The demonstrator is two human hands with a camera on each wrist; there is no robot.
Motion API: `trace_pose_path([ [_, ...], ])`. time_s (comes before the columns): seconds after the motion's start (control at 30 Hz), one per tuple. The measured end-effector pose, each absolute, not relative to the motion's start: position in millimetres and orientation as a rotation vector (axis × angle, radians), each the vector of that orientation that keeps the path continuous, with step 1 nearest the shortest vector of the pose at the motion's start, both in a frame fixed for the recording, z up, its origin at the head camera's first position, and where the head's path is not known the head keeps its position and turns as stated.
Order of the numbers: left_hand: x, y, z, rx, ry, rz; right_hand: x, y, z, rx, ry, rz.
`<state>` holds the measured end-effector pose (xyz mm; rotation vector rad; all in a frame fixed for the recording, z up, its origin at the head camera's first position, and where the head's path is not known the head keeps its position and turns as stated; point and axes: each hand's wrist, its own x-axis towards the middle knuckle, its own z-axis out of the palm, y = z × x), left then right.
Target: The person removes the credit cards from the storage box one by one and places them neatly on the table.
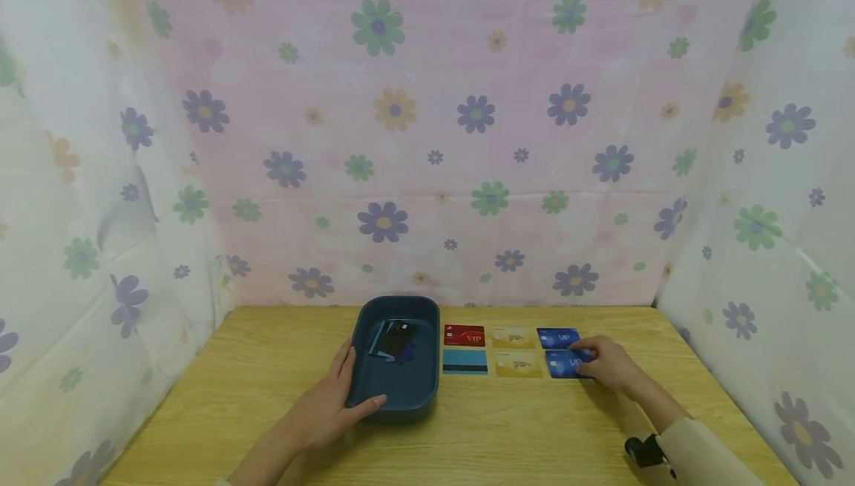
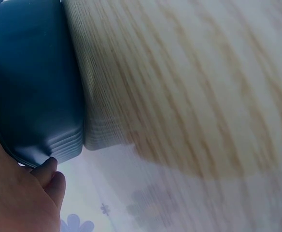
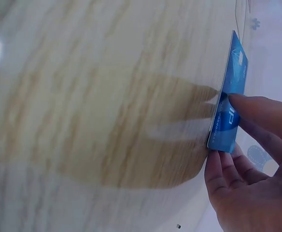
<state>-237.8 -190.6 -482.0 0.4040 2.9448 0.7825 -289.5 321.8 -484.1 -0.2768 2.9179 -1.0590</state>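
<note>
My left hand [image 1: 323, 404] holds the near left corner of a dark blue plastic bin [image 1: 427, 404], its fingers along the left side and its thumb at the near rim. In the left wrist view, fingertips [image 2: 48, 170] bend against the bin's wall. Several overlapping cards, a black card [image 1: 397, 337] on top, lie inside the bin. My right hand [image 1: 611, 363] pinches the nearer blue VIP card [image 1: 562, 364] at its right end. The right wrist view shows the thumb on that card's [image 3: 232, 104] printed face and the other fingers at its edges.
Right of the bin lie a red VIP card [image 1: 464, 335], a light blue striped card [image 1: 465, 362], a far gold card [image 1: 513, 337], a near gold card [image 1: 519, 364] and another blue VIP card [image 1: 557, 337]. Flowered cloth [image 1: 427, 248] walls the wooden table [image 1: 508, 434] at the back and sides.
</note>
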Motion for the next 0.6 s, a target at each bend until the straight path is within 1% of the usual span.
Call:
trace_pose_path([
  [0.3,-242.4,-192.4,-489.6,0.408,2.96,0.763,-289.2,319.6,-482.4,-0.371,2.94,-1.019],
  [0.6,-242.7,-192.1,-488.5,0.406,2.96,0.764,-288.5,318.6,-482.0,-0.367,2.945,-1.008],
])
